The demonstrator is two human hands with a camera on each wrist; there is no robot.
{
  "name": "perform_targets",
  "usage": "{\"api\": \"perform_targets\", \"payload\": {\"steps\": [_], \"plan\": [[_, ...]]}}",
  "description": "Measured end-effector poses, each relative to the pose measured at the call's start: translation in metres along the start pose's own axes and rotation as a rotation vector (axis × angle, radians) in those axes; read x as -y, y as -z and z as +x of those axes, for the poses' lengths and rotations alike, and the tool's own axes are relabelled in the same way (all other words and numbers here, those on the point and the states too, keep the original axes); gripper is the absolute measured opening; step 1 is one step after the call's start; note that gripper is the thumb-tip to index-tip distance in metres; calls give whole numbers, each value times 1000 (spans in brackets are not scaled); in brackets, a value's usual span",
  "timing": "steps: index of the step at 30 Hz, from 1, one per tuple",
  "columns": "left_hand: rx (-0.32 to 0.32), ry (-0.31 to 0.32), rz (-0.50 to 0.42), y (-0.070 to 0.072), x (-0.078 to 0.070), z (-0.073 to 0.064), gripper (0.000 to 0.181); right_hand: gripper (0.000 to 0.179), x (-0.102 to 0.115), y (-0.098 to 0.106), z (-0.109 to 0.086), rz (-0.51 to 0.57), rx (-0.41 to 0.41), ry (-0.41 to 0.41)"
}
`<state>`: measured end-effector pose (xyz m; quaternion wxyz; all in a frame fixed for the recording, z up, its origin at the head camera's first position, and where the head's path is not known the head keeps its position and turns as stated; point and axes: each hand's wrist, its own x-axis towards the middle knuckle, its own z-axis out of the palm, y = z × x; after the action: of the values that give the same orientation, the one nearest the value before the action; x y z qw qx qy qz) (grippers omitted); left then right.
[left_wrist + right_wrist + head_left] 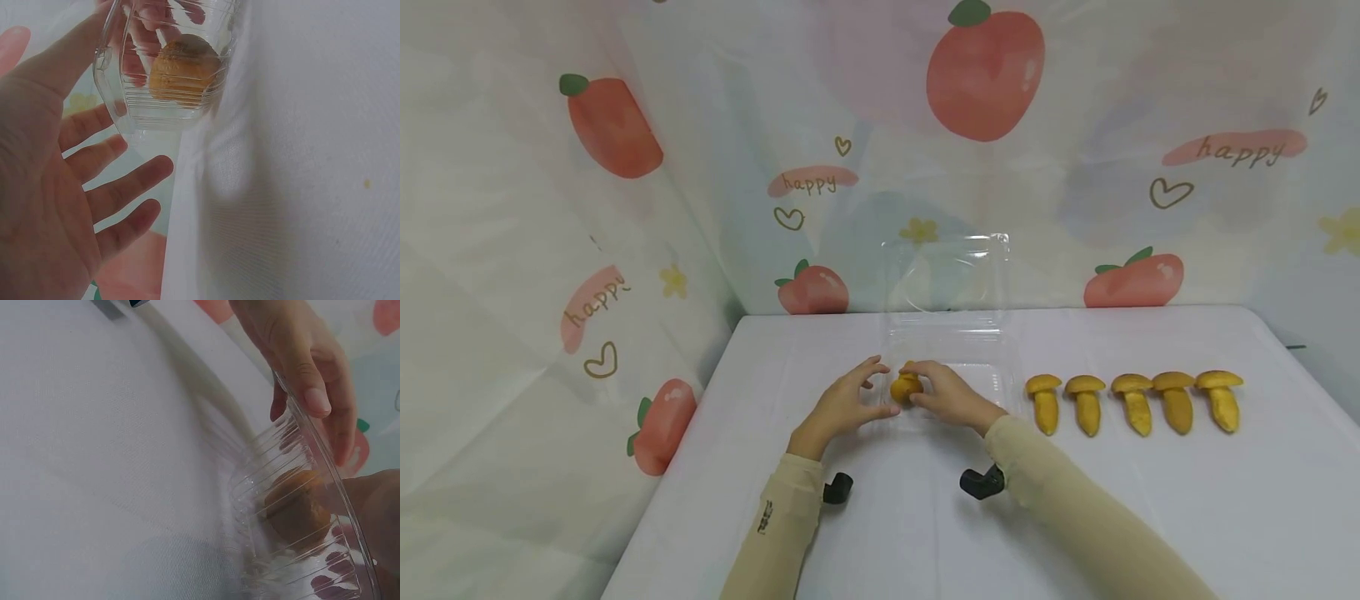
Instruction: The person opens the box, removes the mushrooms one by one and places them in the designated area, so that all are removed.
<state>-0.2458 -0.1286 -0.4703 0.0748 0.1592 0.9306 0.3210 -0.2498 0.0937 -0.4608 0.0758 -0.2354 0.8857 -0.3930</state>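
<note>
A yellow-brown toy mushroom (906, 390) lies inside the left part of a clear plastic clamshell box (977, 375). My right hand (951, 392) reaches into the box and grips the mushroom between thumb and fingers. At the box's left side is my left hand (842, 404), its fingers spread and its thumb at the near rim. The left wrist view shows the mushroom (184, 70) through the ribbed wall, with the left hand's fingers (134, 187) extended beside the box. Through the plastic in the right wrist view, the right hand is partly hidden behind the mushroom (297, 506).
The clear lid (955, 275) stands raised at the back, near the printed backdrop. Several similar mushrooms (1135, 404) lie in a row right of the box on the white-covered table (910, 542). Black wrist-camera parts (982, 482) hang below both forearms.
</note>
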Motion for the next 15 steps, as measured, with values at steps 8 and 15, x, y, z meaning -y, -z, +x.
{"api": "perform_targets", "payload": {"steps": [8, 15], "plan": [[6, 1, -2, 1, 0, 1, 76, 41, -3, -3, 9, -78, 23, 52], [3, -5, -7, 2, 0, 1, 75, 39, -4, -3, 12, -266, 6, 11]]}}
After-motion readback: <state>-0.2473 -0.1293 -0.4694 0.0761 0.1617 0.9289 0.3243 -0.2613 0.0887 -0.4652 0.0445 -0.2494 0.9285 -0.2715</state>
